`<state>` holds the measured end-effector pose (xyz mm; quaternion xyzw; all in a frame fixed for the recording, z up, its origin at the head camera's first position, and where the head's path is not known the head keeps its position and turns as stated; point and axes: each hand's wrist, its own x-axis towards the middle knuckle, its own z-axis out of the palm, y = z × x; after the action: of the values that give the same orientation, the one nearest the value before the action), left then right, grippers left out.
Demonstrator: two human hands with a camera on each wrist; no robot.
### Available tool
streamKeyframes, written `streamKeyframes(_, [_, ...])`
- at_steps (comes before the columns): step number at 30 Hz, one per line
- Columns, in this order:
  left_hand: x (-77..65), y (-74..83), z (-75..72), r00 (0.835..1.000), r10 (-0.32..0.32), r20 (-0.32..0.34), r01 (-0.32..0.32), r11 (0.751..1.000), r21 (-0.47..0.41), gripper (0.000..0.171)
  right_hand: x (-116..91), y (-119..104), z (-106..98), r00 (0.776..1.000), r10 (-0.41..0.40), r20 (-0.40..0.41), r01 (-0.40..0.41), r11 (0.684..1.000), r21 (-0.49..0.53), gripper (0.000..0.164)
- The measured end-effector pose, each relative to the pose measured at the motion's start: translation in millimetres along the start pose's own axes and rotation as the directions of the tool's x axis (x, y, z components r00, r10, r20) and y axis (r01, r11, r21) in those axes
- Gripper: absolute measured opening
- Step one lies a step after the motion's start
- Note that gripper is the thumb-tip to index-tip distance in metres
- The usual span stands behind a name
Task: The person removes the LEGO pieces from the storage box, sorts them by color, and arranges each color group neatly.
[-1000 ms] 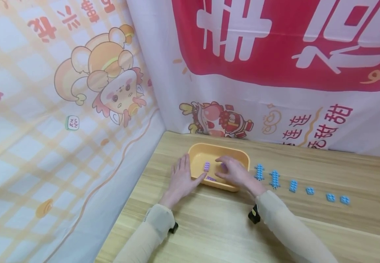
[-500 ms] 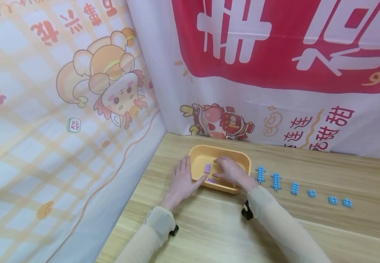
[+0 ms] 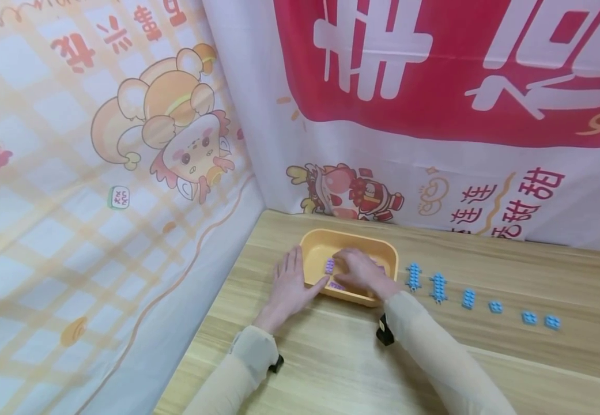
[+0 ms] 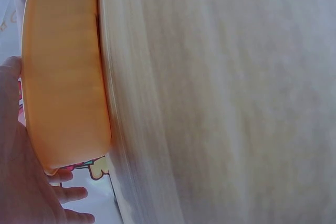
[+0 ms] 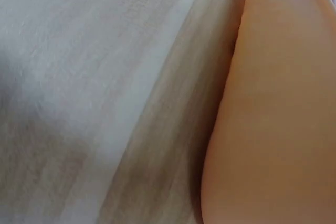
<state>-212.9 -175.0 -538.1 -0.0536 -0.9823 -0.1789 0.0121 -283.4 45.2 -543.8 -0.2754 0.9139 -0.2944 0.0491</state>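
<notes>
A yellow-orange tray (image 3: 350, 235) stands on the table with purple toy bricks inside. My left hand (image 3: 290, 288) rests against the tray's left front corner, fingers straight along the outside and thumb over the front rim. In the left wrist view, the fingers (image 4: 71, 194) are spread beside the tray wall (image 4: 65, 77). My right hand (image 3: 360, 271) reaches down inside the tray, finger and thumb apart near one purple brick (image 3: 329, 266). Another purple brick (image 3: 337, 285) lies below its thumb, and more purple (image 3: 379, 266) shows behind the hand. The right wrist view shows mostly tray wall (image 5: 278, 103).
Right of the tray, several blue bricks lie in a row: two long pieces with side pegs (image 3: 414, 276), an oblong brick (image 3: 468, 298), and small square ones (image 3: 529, 317). A printed cloth (image 3: 258, 115) hangs behind and to the left of the wooden table (image 3: 341, 357).
My right hand has shifted left inside the tray, toward the upright purple brick, and purple now shows behind it. My left hand stays at the tray's corner.
</notes>
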Motion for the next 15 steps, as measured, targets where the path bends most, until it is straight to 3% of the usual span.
streamKeyframes(5, [1.1,-0.2,0.5,1.000,-0.004,0.008,0.004,1.000,-0.004,0.119,0.4,-8.1,1.2,1.000,-0.009,-0.024,0.009,1.000,-0.024,0.048])
streamKeyframes(15, [0.7,0.2,0.7,1.000,0.005,-0.012,-0.005,0.999,-0.032,0.116,4.5,-1.9,10.2,0.995,-0.044,-0.090,0.040,0.998,-0.048,0.028])
